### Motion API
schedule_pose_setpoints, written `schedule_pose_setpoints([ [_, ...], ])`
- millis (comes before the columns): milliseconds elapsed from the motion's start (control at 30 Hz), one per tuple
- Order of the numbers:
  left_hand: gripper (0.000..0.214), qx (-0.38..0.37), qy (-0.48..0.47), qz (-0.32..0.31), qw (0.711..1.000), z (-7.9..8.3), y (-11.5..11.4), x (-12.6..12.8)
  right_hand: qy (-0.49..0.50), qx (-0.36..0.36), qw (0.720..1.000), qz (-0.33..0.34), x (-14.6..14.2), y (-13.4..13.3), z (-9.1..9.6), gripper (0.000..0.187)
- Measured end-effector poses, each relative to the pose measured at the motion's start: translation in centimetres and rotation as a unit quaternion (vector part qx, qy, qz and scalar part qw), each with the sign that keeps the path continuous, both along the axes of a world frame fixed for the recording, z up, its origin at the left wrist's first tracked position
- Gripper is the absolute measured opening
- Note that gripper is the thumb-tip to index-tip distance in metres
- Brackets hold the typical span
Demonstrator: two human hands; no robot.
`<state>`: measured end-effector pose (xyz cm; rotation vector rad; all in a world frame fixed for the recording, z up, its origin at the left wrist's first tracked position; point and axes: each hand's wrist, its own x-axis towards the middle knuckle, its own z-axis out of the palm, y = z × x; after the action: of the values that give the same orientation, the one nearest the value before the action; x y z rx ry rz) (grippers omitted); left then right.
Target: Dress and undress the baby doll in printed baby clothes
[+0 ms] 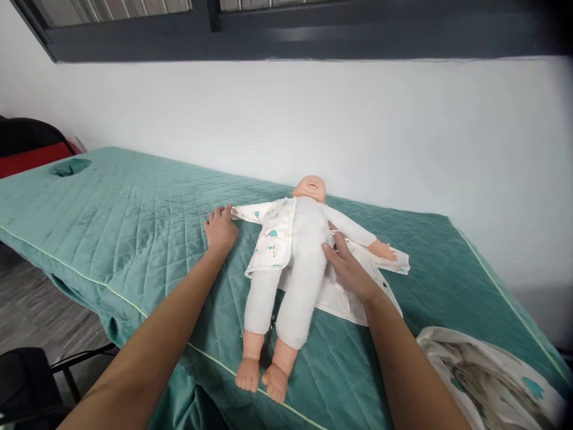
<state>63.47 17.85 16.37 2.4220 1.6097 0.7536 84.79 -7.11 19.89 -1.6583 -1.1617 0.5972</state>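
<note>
A baby doll [301, 263] with a white cloth body lies on its back on a teal quilted bed [134, 221]. A white printed baby jacket [274, 234] is spread under it, one sleeve on the doll's arm at the left. My left hand [220, 229] rests at the end of that sleeve, fingers curled on the cuff. My right hand [348, 266] lies on the jacket's other half beside the doll's waist, fingers pressed against the doll's side and the cloth. The doll's other arm [362, 237] lies bare on the jacket.
A white wall runs behind the bed under a dark window frame. Another printed cloth [487, 376] lies bunched at the bed's near right corner. A round face hole [70, 167] is at the bed's far left end. A dark chair [27, 382] stands at lower left.
</note>
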Motion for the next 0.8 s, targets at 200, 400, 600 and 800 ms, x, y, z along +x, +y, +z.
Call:
schedule_pose_setpoints([
  [200, 0.050, 0.024, -0.022, -0.062, 0.998, 0.3, -0.6, -0.2, -0.036, -0.006, 0.999, -0.001, -0.6, 0.2, 0.1, 0.077],
  [400, 0.040, -0.056, -0.243, -0.216, 0.944, 1.8, -4.4, 2.6, 0.001, 0.034, 0.999, 0.006, -0.2, 0.5, -0.6, 0.073],
  [600, 0.056, -0.190, -0.224, -0.335, 0.895, 4.2, -8.1, 4.2, 0.019, 0.021, 1.000, -0.004, 0.5, 0.2, -0.5, 0.067],
  [800, 0.057, -0.171, -0.147, -0.369, 0.902, 6.8, -7.7, 6.3, -0.003, 0.015, 1.000, -0.012, 0.7, -0.1, 0.0, 0.062],
])
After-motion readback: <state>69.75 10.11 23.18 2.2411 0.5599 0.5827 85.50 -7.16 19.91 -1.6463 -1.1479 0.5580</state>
